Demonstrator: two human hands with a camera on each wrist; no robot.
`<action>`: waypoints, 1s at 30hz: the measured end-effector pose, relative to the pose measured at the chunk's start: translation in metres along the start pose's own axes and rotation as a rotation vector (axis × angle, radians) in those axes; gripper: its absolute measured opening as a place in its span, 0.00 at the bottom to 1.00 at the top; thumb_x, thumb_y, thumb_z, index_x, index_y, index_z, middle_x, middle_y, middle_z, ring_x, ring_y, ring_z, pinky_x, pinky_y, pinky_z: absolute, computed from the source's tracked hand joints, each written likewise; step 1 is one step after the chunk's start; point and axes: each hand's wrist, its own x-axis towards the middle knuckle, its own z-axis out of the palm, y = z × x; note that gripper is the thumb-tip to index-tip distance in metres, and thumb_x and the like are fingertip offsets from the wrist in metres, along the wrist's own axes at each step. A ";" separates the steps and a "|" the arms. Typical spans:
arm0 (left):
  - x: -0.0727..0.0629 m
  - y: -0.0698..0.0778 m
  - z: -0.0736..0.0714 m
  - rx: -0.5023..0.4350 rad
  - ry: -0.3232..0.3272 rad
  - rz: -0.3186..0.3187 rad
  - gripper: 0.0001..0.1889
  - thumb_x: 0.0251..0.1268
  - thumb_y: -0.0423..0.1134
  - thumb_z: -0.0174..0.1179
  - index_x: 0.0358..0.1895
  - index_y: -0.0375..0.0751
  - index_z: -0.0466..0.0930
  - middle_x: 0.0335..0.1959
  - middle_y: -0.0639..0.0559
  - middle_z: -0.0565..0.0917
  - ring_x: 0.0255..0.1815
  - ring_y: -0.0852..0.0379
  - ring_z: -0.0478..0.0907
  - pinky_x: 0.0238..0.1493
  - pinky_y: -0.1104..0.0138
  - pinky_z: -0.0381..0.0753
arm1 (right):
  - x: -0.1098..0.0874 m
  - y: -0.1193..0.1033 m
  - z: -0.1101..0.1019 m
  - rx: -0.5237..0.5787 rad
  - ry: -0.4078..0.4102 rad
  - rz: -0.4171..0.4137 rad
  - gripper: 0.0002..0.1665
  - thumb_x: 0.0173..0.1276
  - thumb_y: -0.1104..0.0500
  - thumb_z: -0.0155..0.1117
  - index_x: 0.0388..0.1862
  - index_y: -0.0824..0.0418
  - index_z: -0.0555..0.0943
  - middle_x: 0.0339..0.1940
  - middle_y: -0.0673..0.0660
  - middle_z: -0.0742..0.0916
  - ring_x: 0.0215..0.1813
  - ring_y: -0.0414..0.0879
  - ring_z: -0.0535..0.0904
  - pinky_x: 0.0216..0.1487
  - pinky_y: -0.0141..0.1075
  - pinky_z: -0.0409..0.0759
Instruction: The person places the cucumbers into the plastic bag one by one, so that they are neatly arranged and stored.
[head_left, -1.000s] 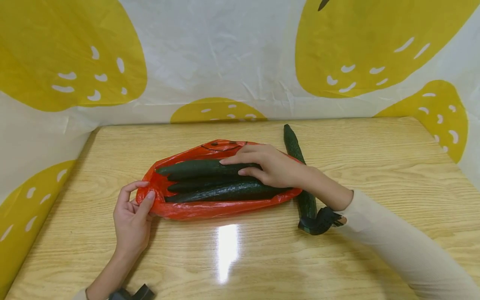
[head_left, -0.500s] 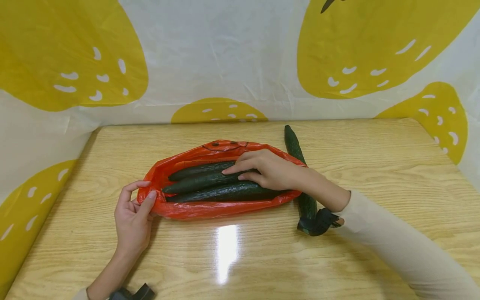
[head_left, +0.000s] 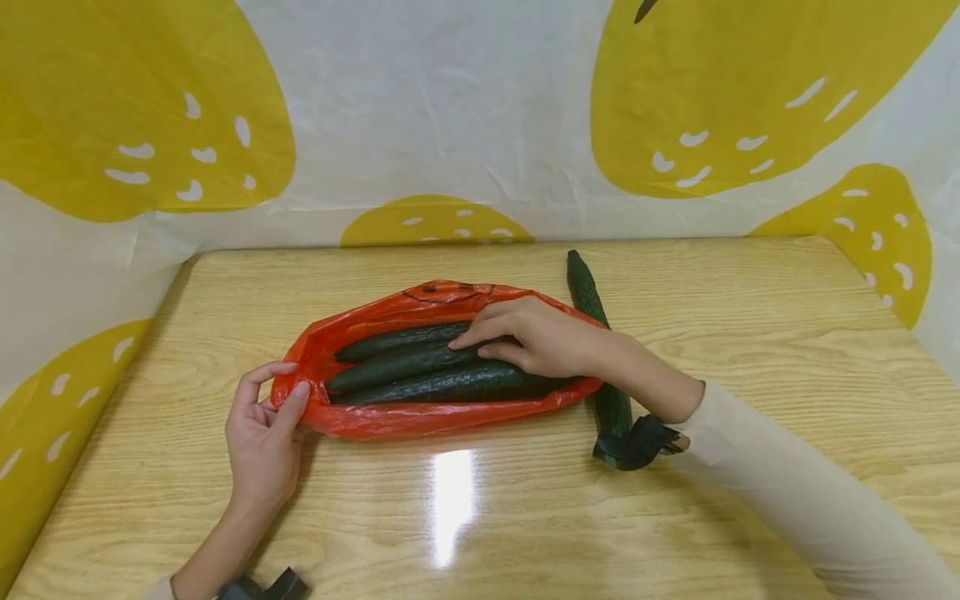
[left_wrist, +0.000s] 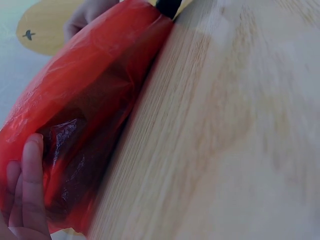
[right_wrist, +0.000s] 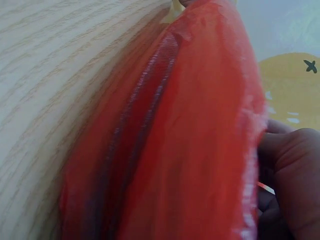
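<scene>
An open red plastic bag (head_left: 420,422) lies lengthwise with dark green cucumbers inside. My left hand (head_left: 262,450) pinches the bag's left end between thumb and fingers. Inside the opening, my right hand (head_left: 551,343) grips the middle cucumber (head_left: 401,367), its fingers curled over the right part. A back cucumber (head_left: 390,340) and a front cucumber (head_left: 450,386) lie on either side, their right ends hidden by the hand and bag. In the left wrist view, dark shapes show through the bag (left_wrist: 100,55). The right wrist view has the bag (right_wrist: 205,125) covering most of the right hand (right_wrist: 297,175).
Another cucumber (head_left: 587,287) lies on the wooden table (head_left: 750,333) just right of the bag, partly beneath the right forearm. A white cloth (head_left: 450,108) with yellow fruit shapes hangs behind the table and along its sides.
The cucumber in my right hand has gone down from above the others into the space between the back and front ones. My left hand keeps its hold on the bag.
</scene>
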 end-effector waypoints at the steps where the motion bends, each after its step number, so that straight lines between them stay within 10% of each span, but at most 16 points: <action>1: 0.000 0.000 0.000 0.006 -0.003 0.002 0.14 0.66 0.18 0.49 0.53 0.28 0.68 0.21 0.42 0.83 0.22 0.54 0.83 0.28 0.67 0.82 | 0.000 -0.001 -0.001 -0.001 -0.003 0.007 0.19 0.70 0.63 0.61 0.59 0.54 0.80 0.52 0.48 0.83 0.47 0.37 0.78 0.41 0.32 0.75; 15: -0.001 0.002 0.003 0.007 0.024 0.002 0.13 0.65 0.17 0.50 0.51 0.28 0.69 0.22 0.41 0.83 0.21 0.56 0.81 0.24 0.71 0.80 | -0.006 -0.010 -0.007 -0.022 0.017 0.051 0.19 0.72 0.59 0.58 0.60 0.56 0.78 0.55 0.48 0.82 0.44 0.37 0.77 0.44 0.36 0.75; 24: 0.001 0.001 0.003 0.015 0.009 0.014 0.13 0.65 0.17 0.49 0.52 0.28 0.69 0.21 0.43 0.83 0.22 0.57 0.82 0.26 0.71 0.81 | -0.030 -0.017 -0.026 -0.016 0.279 0.000 0.19 0.67 0.66 0.62 0.56 0.58 0.80 0.51 0.51 0.84 0.42 0.41 0.77 0.39 0.38 0.75; 30: 0.000 0.000 0.001 0.043 0.031 0.003 0.13 0.65 0.18 0.51 0.51 0.29 0.70 0.21 0.43 0.82 0.20 0.58 0.79 0.22 0.74 0.78 | -0.057 -0.016 -0.033 -0.102 0.466 0.120 0.19 0.63 0.69 0.65 0.53 0.58 0.82 0.44 0.49 0.86 0.37 0.38 0.78 0.36 0.33 0.74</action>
